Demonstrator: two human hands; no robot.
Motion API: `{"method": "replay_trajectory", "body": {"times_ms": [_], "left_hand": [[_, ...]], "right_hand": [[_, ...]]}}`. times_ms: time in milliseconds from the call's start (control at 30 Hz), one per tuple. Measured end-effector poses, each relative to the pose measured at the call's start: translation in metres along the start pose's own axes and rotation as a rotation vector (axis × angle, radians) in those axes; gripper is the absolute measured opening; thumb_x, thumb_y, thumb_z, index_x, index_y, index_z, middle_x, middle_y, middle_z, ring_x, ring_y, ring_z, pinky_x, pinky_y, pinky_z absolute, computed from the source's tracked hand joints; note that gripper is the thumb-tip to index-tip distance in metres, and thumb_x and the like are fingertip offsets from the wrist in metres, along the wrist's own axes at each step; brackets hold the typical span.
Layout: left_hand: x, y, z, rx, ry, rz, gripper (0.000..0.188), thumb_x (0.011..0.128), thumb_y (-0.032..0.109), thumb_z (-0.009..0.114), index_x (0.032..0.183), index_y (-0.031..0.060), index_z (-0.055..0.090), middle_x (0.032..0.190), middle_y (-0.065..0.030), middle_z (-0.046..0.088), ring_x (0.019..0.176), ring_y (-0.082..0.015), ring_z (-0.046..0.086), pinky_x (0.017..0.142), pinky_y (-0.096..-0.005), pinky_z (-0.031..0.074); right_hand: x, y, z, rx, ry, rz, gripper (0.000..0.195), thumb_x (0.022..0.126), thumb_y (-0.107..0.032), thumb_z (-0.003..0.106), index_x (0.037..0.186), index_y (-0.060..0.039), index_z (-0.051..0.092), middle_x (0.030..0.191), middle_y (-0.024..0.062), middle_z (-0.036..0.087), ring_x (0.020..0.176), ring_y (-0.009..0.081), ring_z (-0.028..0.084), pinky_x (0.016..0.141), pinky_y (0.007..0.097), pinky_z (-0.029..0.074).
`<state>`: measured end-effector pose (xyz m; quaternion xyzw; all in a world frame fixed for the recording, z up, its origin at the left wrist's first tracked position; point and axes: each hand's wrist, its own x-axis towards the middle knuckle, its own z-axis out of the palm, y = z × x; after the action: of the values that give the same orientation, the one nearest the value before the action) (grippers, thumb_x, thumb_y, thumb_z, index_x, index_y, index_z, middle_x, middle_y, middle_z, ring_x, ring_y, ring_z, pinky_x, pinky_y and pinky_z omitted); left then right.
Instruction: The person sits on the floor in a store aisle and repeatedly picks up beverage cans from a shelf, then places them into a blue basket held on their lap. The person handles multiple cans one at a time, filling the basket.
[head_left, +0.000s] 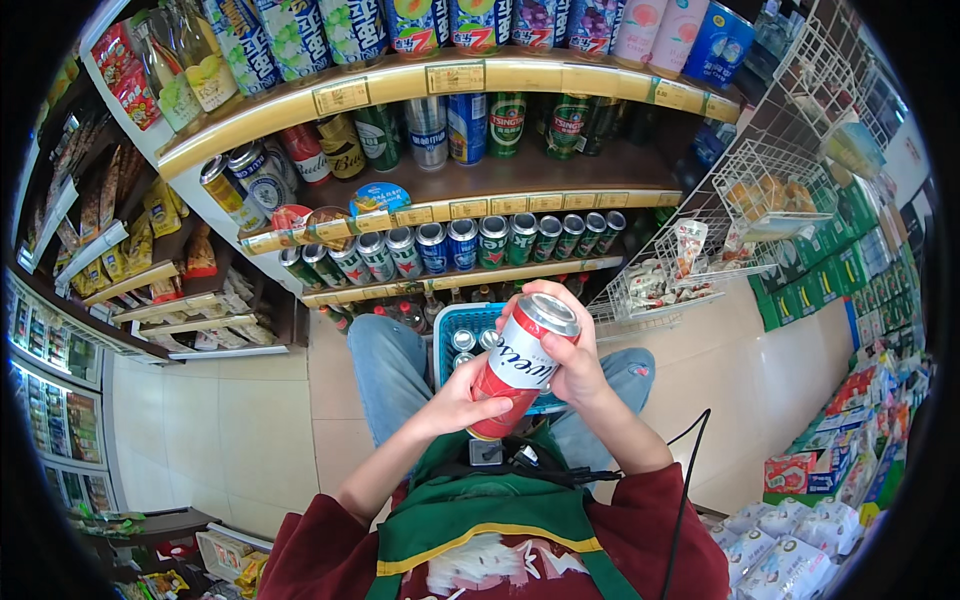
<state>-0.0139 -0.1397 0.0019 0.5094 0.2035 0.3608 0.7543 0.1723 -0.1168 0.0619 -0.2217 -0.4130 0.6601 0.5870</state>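
Tilted in front of my chest is a tall red and white Budweiser beer can (520, 364). My left hand (463, 397) grips its lower part, fingers wrapped behind it. Around the top half is my right hand (574, 352), its thumb on the white band just below the lid. Beneath the can, between my knees, sits a blue plastic basket (444, 322) holding several upright cans (463, 341) with silver tops. My hands and the held can hide much of its inside.
Ahead, a low shelf (547, 262) carries a row of beer cans; the shelf above (525, 176) has several more, including Budweiser and Tsingtao. White wire racks (645, 277) with small packets flank it on the right. A black cable (686, 495) hangs beside my right arm.
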Motion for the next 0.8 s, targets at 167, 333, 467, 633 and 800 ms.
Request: {"method": "replay_trajectory", "body": {"times_ms": [167,333,467,633,800], "left_hand": [[0.002,-0.006,0.012,-0.062,0.0,0.005,0.074,0.088,0.028,0.076,0.144,-0.0051,0.04,0.133,-0.0118,0.059,0.121,-0.0176,0.058,0.104,-0.0361,0.046],[0.011,-0.015,0.015,-0.086,0.021,0.037,0.074,0.089,0.028,0.076,0.145,-0.0043,0.04,0.132,-0.0117,0.058,0.121,-0.0169,0.057,0.104,-0.0357,0.046],[0.033,-0.02,0.005,0.203,0.052,0.129,0.074,0.085,0.03,0.078,0.141,-0.0032,0.044,0.125,-0.0132,0.063,0.116,-0.0204,0.061,0.101,-0.0375,0.048],[0.061,-0.015,-0.006,0.65,0.032,0.193,0.072,0.08,0.03,0.082,0.136,0.0008,0.047,0.115,-0.019,0.069,0.11,-0.0331,0.068,0.095,-0.0434,0.052],[0.081,-0.028,-0.02,0.854,0.025,0.191,0.087,0.07,0.036,0.09,0.138,0.0034,0.045,0.129,-0.0231,0.06,0.118,-0.0417,0.061,0.097,-0.0474,0.052]], "right_hand": [[-0.009,-0.01,-0.005,-0.089,0.012,-0.018,0.074,0.077,-0.033,0.082,0.135,-0.0009,0.047,0.117,0.0195,0.064,0.108,0.0293,0.067,0.094,0.0417,0.056],[-0.025,0.002,0.001,-0.188,0.16,-0.094,0.082,0.074,-0.023,0.085,0.141,-0.0017,0.043,0.125,0.0201,0.062,0.117,0.0309,0.064,0.099,0.0441,0.054],[-0.029,0.011,-0.022,-0.276,0.149,-0.067,0.07,0.078,-0.011,0.081,0.137,0.001,0.045,0.127,0.0175,0.062,0.116,0.026,0.064,0.099,0.0414,0.052],[-0.026,0.002,-0.056,-0.519,0.214,-0.018,0.066,0.074,-0.013,0.087,0.129,-0.001,0.052,0.117,0.0091,0.064,0.109,0.0172,0.063,0.096,0.0344,0.051],[-0.025,-0.021,-0.085,-0.863,0.132,-0.016,0.072,0.066,-0.014,0.091,0.126,-0.0035,0.054,0.117,0.0079,0.064,0.11,0.0175,0.063,0.096,0.0342,0.051]]}}
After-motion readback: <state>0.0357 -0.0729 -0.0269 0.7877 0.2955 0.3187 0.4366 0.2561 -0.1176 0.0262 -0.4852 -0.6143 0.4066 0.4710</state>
